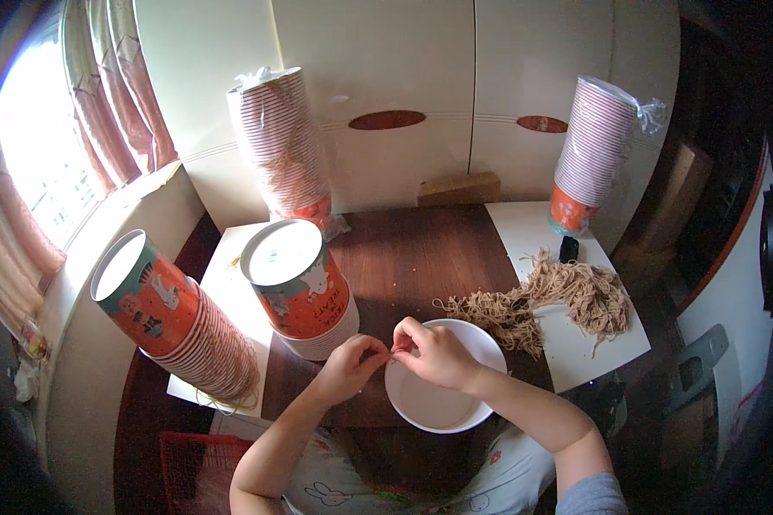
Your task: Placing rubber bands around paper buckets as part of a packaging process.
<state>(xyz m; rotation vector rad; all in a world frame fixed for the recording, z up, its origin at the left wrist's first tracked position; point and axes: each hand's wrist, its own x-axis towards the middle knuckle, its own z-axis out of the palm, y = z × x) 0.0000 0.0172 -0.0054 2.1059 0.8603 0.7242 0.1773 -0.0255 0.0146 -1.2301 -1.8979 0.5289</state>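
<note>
Over the left rim of a white round paper bucket (pixel 442 410), my two hands meet with fingertips nearly touching. My left hand (pixel 350 369) is closed in a pinch just outside the rim. Thumb and fingers of my right hand (pixel 438 355) are also pinched, above the bucket's opening. Whatever lies between the fingertips is too small to make out. The bucket's inside is plain white. Right of it, a tangled heap of tan cords (pixel 575 296) spreads from the brown table onto a white board. Left of my hands stands a short stack of orange and green printed buckets (pixel 305 300).
A taller bucket stack (pixel 176 305) leans at the left, loose cords around its base. Plastic-wrapped stacks stand at the back left (pixel 279 137) and back right (pixel 591 150). A small black object (pixel 569 250) sits beside the cords. A red basket (pixel 199 455) is below the table's left edge.
</note>
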